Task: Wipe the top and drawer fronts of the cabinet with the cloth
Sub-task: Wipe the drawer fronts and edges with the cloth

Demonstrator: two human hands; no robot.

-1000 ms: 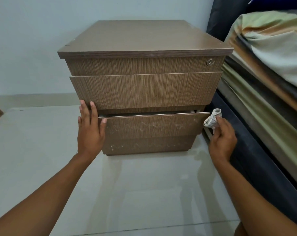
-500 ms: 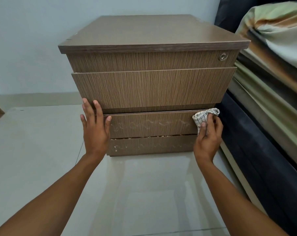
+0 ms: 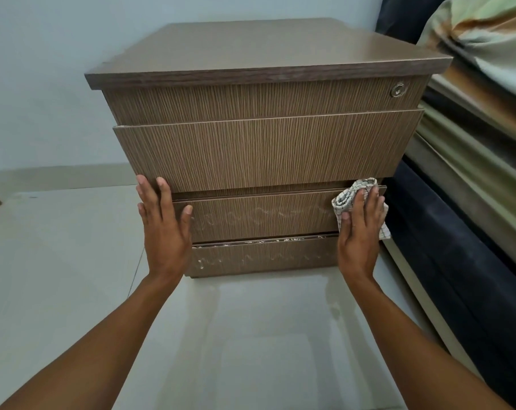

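Observation:
A brown wood-grain cabinet (image 3: 265, 149) stands on the pale floor, with a flat top (image 3: 265, 45) and several drawer fronts. The lower drawer front (image 3: 259, 217) carries wavy pale smears. My right hand (image 3: 358, 232) presses a white checked cloth (image 3: 350, 193) flat against the right end of that drawer front. My left hand (image 3: 163, 229) lies flat, fingers spread, against the cabinet's left front edge at the same height. The bottom front (image 3: 259, 258) shows similar smears.
A dark blue bed frame (image 3: 446, 247) with a mattress and striped bedding (image 3: 481, 84) stands tight against the cabinet's right side. A round lock (image 3: 397, 90) sits on the top drawer. Glossy tiled floor (image 3: 58, 276) spreads to the left and front; a pale wall rises behind.
My right hand moved from beside the cabinet onto the lower drawer front and flattened the cloth against it. That drawer went from slightly pulled out to pushed in. The view came closer.

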